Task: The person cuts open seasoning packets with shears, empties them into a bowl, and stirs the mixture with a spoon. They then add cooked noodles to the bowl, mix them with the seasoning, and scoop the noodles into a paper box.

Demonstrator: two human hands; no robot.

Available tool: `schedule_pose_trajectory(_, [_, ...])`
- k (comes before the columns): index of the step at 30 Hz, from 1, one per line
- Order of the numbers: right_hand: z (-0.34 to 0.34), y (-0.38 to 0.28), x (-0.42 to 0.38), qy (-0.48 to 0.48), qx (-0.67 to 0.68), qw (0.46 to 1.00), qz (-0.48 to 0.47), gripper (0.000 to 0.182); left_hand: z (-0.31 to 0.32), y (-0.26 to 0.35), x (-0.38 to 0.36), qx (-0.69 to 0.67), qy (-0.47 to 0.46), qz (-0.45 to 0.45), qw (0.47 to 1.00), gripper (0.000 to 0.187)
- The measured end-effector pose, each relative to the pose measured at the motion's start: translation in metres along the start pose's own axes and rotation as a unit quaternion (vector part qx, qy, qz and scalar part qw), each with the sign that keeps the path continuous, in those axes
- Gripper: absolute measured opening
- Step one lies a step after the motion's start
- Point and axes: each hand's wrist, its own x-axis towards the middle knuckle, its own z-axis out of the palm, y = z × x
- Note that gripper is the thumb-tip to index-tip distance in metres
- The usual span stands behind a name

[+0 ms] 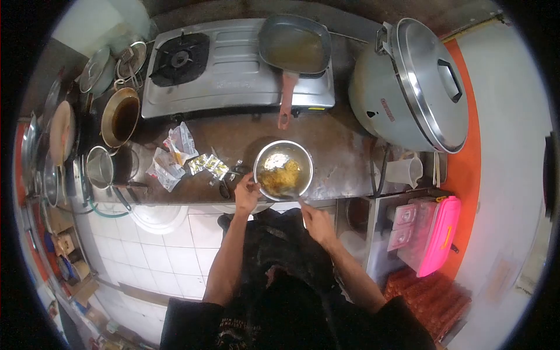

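Note:
A round metal bowl [308, 160] stands near the counter's front edge with a yellowish, crumbly food [282, 177] in it. My left hand [248, 193] is closed on the bowl's rim at its left front. A utensil [290, 191], its head partly sunk in the food, slants over the front rim into my right hand [318, 223], whose fingers are wrapped round its handle. Whether it is a spoon or a fork I cannot tell. Left of the bowl lie torn foil sachets [208, 165], and scissors [225, 188] lie close to my left hand.
Crumpled plastic wrappers [170, 160] lie farther left, beside a strainer [100, 170] and a pan of dark liquid [124, 116]. Behind is a gas stove [233, 64] carrying a frying pan [294, 45], its handle reaching over the counter. A big lidded rice cooker [385, 99] stands right.

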Motion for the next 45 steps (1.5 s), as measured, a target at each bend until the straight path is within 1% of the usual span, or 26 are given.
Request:
schedule_pose_trajectory(1, [0.006,0.005,0.012,-0.001,0.001,1.0,-0.001,0.035,0.0,0.001,-0.002,0.041,-0.01,0.016,0.999,0.049])
schedule_pose_trajectory(3, [0.027,0.011,0.045,0.074,0.034,0.995,0.06,0.036,0.003,0.012,-0.006,0.053,-0.004,0.006,0.999,0.048])
schedule_pose_trajectory(4, [0.037,0.006,0.041,0.071,0.035,0.995,0.066,0.036,0.006,0.014,-0.01,0.065,-0.002,-0.007,0.998,0.048])
schedule_pose_trajectory(5, [0.048,-0.002,0.039,0.053,0.018,0.998,0.041,0.036,0.01,0.019,-0.01,0.028,0.006,-0.011,1.0,0.047])
schedule_pose_trajectory(7, [0.045,-0.003,0.035,0.039,0.012,0.998,-0.038,0.035,0.006,0.011,0.003,0.039,0.005,0.004,0.999,0.048])
schedule_pose_trajectory(8, [0.035,0.006,0.033,0.041,0.013,0.998,-0.037,0.035,0.001,0.003,0.003,0.052,0.009,0.011,0.999,0.049])
schedule_pose_trajectory(10, [0.009,0.011,0.043,-0.002,0.025,0.998,0.059,0.033,0.001,0.007,0.001,0.079,0.019,0.009,0.997,0.05])
schedule_pose_trajectory(11, [0.011,0.006,0.048,0.031,0.042,0.988,0.143,0.032,0.002,0.006,0.0,0.046,0.01,0.013,0.999,0.05])
schedule_pose_trajectory(12, [0.017,-0.005,0.045,0.027,0.041,0.988,0.147,0.032,0.001,0.0,-0.007,0.016,-0.001,0.012,1.0,0.051])
schedule_pose_trajectory(14, [0.026,-0.022,0.048,0.011,0.024,0.996,0.084,0.031,0.005,0.005,-0.003,0.01,-0.003,0.007,1.0,0.051])
schedule_pose_trajectory(16, [0.016,-0.002,0.054,-0.013,0.016,0.998,0.066,0.032,0.002,0.011,-0.004,0.072,0.007,-0.009,0.997,0.052])
schedule_pose_trajectory(19, [0.008,0.018,0.084,0.101,0.125,0.982,0.098,0.032,-0.005,0.004,-0.004,0.048,-0.007,0.0,0.999,0.052])
schedule_pose_trajectory(20, [0.022,0.023,0.092,0.101,0.128,0.982,0.097,0.032,-0.006,0.004,-0.003,0.05,-0.007,0.001,0.999,0.052])
schedule_pose_trajectory(22, [0.042,0.025,0.1,0.078,0.12,0.99,0.009,0.033,0.001,0.004,-0.004,0.017,0.006,-0.016,1.0,0.05])
schedule_pose_trajectory(23, [0.041,0.033,0.091,0.081,0.119,0.99,0.01,0.033,0.003,0.005,-0.002,0.017,0.003,-0.015,1.0,0.05])
schedule_pose_trajectory(25, [0.003,-0.015,0.045,-0.032,0.056,0.998,0.02,0.034,-0.001,0.0,0.001,-0.006,0.001,-0.01,1.0,0.048])
schedule_pose_trajectory(28, [-0.019,-0.025,-0.007,-0.057,-0.01,0.998,-0.003,0.036,0.002,-0.004,-0.001,-0.046,0.011,-0.014,0.999,0.044])
schedule_pose_trajectory(32, [0.01,0.005,0.023,-0.035,-0.076,0.996,0.015,0.039,0.002,-0.022,-0.001,0.055,0.007,0.01,0.998,0.042])
schedule_pose_trajectory(34, [0.037,-0.006,0.035,0.042,0.039,0.993,0.101,0.036,0.01,-0.009,-0.008,-0.018,0.006,0.022,1.0,0.043])
schedule_pose_trajectory(35, [0.041,-0.01,0.028,0.008,0.017,0.998,0.055,0.033,0.009,-0.005,-0.004,0.031,-0.01,0.006,0.999,0.048])
schedule_pose_trajectory(38, [0.026,0.007,0.015,-0.002,0.025,0.998,0.058,0.032,0.002,-0.013,0.002,0.032,-0.008,-0.022,0.999,0.05])
schedule_pose_trajectory(39, [0.017,0.008,0.021,0.059,0.055,0.994,0.069,0.032,0.006,-0.013,0.006,0.029,-0.006,-0.016,0.999,0.05])
schedule_pose_trajectory(40, [0.017,0.006,0.028,0.059,0.055,0.995,0.065,0.032,0.008,-0.016,0.006,0.009,-0.002,-0.009,1.0,0.049])
schedule_pose_trajectory(42, [0.019,-0.001,0.034,0.032,0.03,0.991,0.125,0.033,0.005,-0.019,-0.004,-0.005,-0.001,-0.008,1.0,0.048])
schedule_pose_trajectory(44, [-0.001,0.003,0.047,-0.003,0.046,0.993,0.105,0.034,0.008,-0.004,-0.008,0.005,0.003,-0.013,1.0,0.049])
schedule_pose_trajectory(45, [-0.008,0.006,0.054,0.044,0.07,0.993,0.089,0.034,0.005,-0.006,-0.007,0.007,0.005,-0.032,0.999,0.049])
